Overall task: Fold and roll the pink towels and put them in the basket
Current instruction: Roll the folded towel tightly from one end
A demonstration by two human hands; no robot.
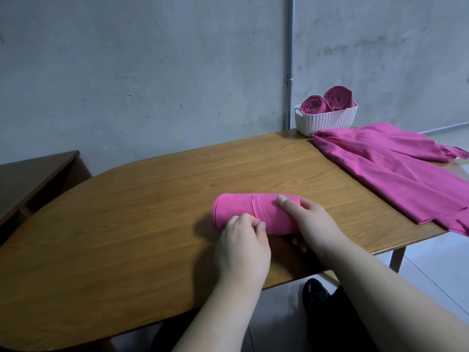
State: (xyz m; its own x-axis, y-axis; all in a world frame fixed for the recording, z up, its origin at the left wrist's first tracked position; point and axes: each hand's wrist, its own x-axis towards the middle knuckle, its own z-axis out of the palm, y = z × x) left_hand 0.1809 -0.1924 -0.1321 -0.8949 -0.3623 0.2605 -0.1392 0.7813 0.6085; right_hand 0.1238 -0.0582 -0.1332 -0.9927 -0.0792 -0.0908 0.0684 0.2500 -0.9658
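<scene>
Item: rolled pink towel (241,209), mid-bench (127,224). I judge it soft, light, prone to unroll. My left grip (242,240) pinches its six-o'clock edge; my right grip (312,224) clasps the three-o'clock end.

One rolled towel (243,212), bright pink, lies on its side in the middle of the table (127,224). Loose towels (396,174) sprawl flat at the right edge. Just behind them the white basket (327,121) stands upright, two rolls (337,99) on end inside.
</scene>
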